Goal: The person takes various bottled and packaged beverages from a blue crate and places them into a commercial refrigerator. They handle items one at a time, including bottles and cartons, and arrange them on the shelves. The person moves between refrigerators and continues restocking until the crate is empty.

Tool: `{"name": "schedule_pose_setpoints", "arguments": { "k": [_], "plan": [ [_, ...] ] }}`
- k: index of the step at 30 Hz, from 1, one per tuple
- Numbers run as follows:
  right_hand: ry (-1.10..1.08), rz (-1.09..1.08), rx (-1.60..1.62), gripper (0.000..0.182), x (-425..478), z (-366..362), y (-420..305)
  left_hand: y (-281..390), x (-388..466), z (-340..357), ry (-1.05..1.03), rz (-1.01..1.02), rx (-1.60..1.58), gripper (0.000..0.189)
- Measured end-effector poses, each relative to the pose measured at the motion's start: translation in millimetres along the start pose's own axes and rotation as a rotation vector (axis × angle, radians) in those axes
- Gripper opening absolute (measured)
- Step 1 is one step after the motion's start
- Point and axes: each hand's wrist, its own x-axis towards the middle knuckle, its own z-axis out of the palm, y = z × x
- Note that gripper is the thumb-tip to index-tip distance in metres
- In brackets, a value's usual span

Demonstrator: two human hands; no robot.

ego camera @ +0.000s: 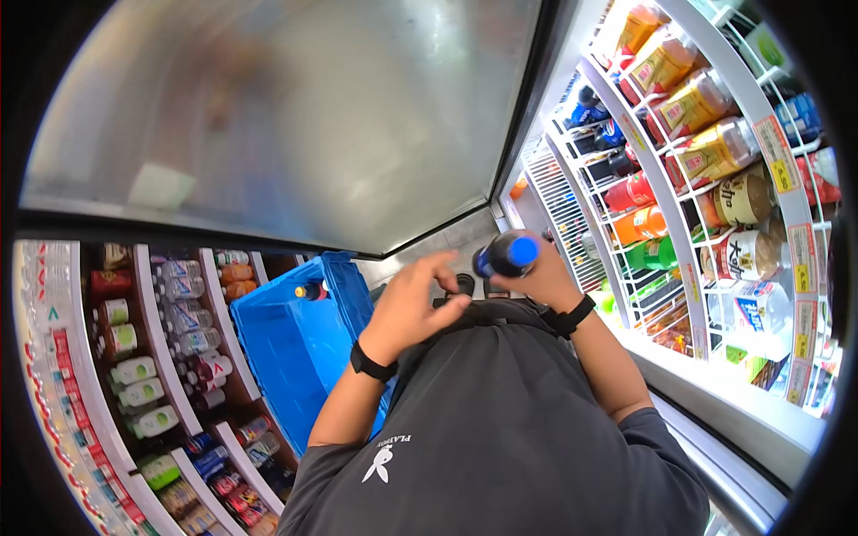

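My right hand is closed around a dark drink bottle with a blue cap, held in front of my waist. To its left, my left hand is raised with thumb and fingers apart, holding nothing. Beside my left forearm is a blue plastic crate; a small dark bottle with a yellow cap lies in its upper part. At the right, a lit drinks cooler holds bottles on white wire shelves.
The cooler's glass door stands open across the upper left. Shelves of bottled drinks line the left side. My shoes show on the tiled floor between crate and cooler. Price tags run along the cooler shelves.
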Motion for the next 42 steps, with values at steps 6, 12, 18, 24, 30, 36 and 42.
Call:
{"name": "schedule_pose_setpoints", "arguments": {
  "k": [6,12,18,24,30,36,42],
  "plan": [
    [0.622,0.293,0.262,0.049,24,-41,88,-93,-95,3,0.147,-0.528,0.084,0.047],
    [0.97,-0.11,0.126,0.054,76,-74,97,-186,-279,43,0.6,-0.903,0.16,0.041],
    [1.013,0.025,0.156,0.054,127,-105,152,-192,-436,88,1.114,-1.281,0.004,0.037],
    [1.105,0.137,0.115,0.058,163,-111,179,-151,-468,126,1.06,-1.491,0.098,0.038],
    [1.043,0.355,-0.21,0.089,195,-154,241,-137,-436,146,0.975,-1.43,0.0,0.039],
    [0.873,0.331,0.098,0.041,200,-175,255,-158,-429,131,0.831,-1.394,0.111,0.037],
    [0.966,0.267,0.182,0.046,161,-139,213,-171,-405,94,0.827,-1.358,0.141,0.037]
  ]
}}
